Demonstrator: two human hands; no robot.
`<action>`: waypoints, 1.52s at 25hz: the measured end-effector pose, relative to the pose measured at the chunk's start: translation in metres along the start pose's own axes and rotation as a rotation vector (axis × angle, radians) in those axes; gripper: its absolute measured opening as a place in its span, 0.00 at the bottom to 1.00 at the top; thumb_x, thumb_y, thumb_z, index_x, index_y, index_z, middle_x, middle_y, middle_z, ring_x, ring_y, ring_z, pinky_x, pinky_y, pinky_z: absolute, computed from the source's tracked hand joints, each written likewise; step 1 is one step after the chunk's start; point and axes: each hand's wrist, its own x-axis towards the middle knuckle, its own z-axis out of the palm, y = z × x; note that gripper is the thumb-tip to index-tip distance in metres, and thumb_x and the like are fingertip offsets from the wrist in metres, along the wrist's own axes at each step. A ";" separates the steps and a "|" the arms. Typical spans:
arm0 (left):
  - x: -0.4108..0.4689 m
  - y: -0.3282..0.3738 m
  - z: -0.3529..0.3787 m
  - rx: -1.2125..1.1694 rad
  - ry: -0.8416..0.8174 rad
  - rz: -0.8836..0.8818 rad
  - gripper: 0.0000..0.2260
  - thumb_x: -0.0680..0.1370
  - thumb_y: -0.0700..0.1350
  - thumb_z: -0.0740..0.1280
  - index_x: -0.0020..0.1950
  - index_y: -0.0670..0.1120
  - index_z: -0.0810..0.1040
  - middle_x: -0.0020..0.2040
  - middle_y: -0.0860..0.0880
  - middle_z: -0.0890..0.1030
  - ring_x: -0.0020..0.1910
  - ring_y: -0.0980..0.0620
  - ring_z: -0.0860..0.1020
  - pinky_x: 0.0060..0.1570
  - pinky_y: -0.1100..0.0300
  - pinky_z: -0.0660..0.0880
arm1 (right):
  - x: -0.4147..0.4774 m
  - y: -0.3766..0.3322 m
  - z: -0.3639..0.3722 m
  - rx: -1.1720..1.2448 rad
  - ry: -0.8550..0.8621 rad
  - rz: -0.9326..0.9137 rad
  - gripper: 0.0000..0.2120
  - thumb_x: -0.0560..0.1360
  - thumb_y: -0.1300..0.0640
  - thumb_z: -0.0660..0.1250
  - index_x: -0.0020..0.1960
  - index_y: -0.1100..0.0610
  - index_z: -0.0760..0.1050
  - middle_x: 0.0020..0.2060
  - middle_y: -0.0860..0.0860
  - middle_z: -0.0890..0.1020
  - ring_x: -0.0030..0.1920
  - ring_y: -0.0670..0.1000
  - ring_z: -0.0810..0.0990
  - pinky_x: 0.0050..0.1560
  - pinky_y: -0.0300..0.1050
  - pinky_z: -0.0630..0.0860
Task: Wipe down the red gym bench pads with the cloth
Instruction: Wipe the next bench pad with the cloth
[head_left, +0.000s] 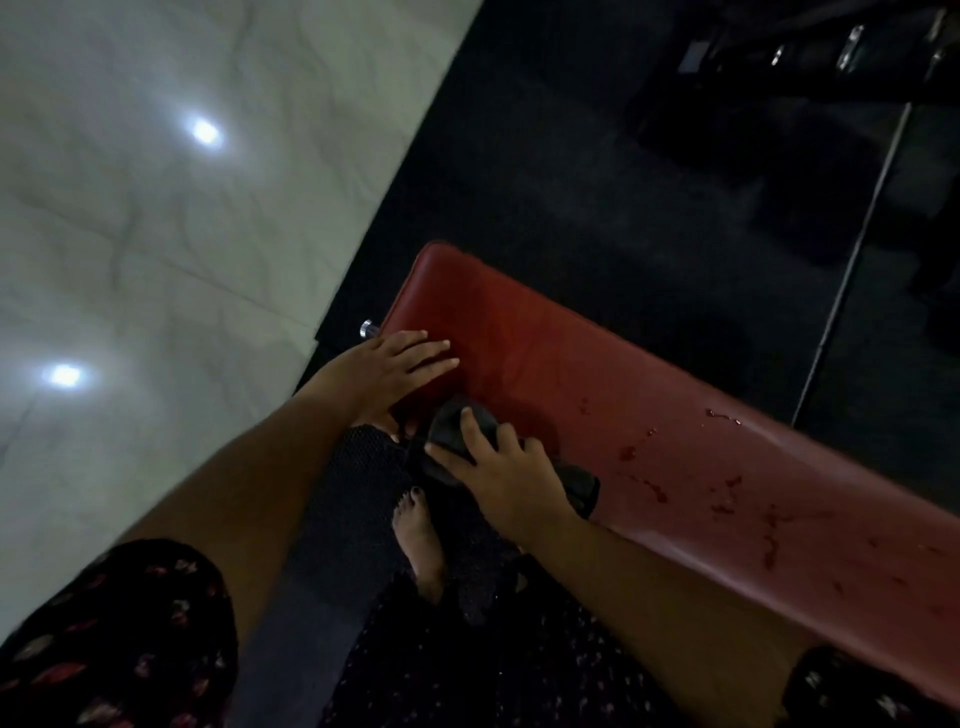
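Head view: I see the left hand (395, 369) spread flat on the red pad (519, 332), the right hand (501, 470) gripping the dark cloth (457, 415); wet spots (654, 491) lower right, a bare foot (418, 540) below.

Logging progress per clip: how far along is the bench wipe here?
Early to midway, it seems. The red pad shows no drops near the left hand, which lies flat on it. The right hand holds the dark cloth at its near edge. Wet spots further right are left.
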 end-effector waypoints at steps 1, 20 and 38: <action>-0.001 0.001 -0.003 -0.013 -0.009 -0.001 0.52 0.70 0.69 0.66 0.79 0.52 0.35 0.80 0.49 0.40 0.79 0.45 0.46 0.76 0.50 0.53 | 0.002 0.000 -0.003 0.038 -0.001 0.072 0.27 0.75 0.53 0.59 0.74 0.41 0.65 0.70 0.59 0.70 0.48 0.62 0.77 0.35 0.50 0.74; 0.025 0.001 -0.015 -0.196 0.048 0.148 0.41 0.74 0.66 0.65 0.80 0.56 0.48 0.81 0.52 0.48 0.79 0.47 0.47 0.75 0.46 0.52 | 0.033 0.114 -0.030 0.327 -0.166 0.650 0.36 0.78 0.55 0.62 0.78 0.38 0.45 0.77 0.56 0.52 0.63 0.62 0.66 0.46 0.52 0.72; 0.041 0.048 -0.012 -0.232 0.268 -0.057 0.24 0.83 0.52 0.56 0.79 0.52 0.60 0.80 0.51 0.56 0.79 0.47 0.53 0.75 0.40 0.50 | -0.069 -0.062 -0.010 0.485 -0.178 0.600 0.28 0.73 0.43 0.49 0.68 0.43 0.73 0.66 0.64 0.73 0.48 0.67 0.80 0.30 0.55 0.78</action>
